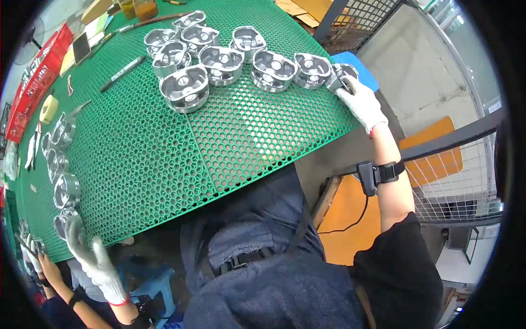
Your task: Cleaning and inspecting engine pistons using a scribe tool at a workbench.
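My right hand (pixel 361 103), in a white knitted glove, is closed on a silver engine piston (pixel 346 69) at the right end of a row on the green mat. Its fingers hide part of that piston. Next to it, several more pistons stand grouped, the nearest one (pixel 185 89) slightly forward of the others. At the left edge, my left hand (pixel 93 260), gloved alike, has its thumb spread away from its fingers. Those fingertips overlap the nearest piston (pixel 64 220) of a second row; whether they touch it I cannot tell.
A green honeycomb mat (pixel 137 159) covers the table. A marker (pixel 123 73), a tape roll (pixel 49 108) and a red crate (pixel 41 77) lie toward the left. Another person's gloved hand (pixel 31 255) works at lower left. A blue stool (pixel 156 288) and a mesh barrier (pixel 455 186) flank me.
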Demonstrator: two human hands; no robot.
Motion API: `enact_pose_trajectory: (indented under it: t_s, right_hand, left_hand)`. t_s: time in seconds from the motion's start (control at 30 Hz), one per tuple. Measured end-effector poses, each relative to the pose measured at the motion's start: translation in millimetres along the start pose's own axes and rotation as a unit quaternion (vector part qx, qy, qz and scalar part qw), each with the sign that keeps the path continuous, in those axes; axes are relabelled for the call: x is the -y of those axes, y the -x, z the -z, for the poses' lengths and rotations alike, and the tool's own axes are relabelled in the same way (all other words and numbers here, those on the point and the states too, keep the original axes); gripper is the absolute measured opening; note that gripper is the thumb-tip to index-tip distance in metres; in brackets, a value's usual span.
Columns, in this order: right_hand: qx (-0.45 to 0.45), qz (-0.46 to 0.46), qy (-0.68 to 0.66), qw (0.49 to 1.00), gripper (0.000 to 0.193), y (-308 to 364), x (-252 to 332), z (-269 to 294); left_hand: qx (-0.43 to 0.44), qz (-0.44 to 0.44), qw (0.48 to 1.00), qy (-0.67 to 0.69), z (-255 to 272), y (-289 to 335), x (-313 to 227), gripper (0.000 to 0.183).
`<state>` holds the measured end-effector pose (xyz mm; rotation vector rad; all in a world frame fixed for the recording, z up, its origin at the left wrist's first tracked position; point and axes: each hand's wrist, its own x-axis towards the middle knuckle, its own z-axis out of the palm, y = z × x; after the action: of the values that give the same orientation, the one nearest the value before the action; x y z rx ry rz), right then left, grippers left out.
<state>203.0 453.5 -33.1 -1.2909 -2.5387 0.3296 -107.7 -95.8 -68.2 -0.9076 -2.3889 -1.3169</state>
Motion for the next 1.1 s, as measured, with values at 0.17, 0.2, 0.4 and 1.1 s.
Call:
enact_pose_trajectory:
  t_s: [0.17,0.2,0.4,1.1]
  right_hand:
    - [-0.004,-0.014,-0.076,0.997,0.041,36,14,4]
    - [0.046,-0.029,-0.115,0.992,0.041,46,22,9]
    - [0.158,0.411,-0.149,0.885,0.025,111,104,9]
    - [0.364,0.563,-0.156,0.725,0.025,124,200,-27]
  left_hand:
    - [0.050,0.122,0.990,-0.046,7,-3,-2,0.046]
    - [0.059,0.140,0.988,-0.006,9,-5,-15,0.046]
    - [0.342,0.367,0.750,0.431,-46,-18,-119,0.068]
    - [0.641,0.041,0.752,0.148,-62,12,-153,0.049]
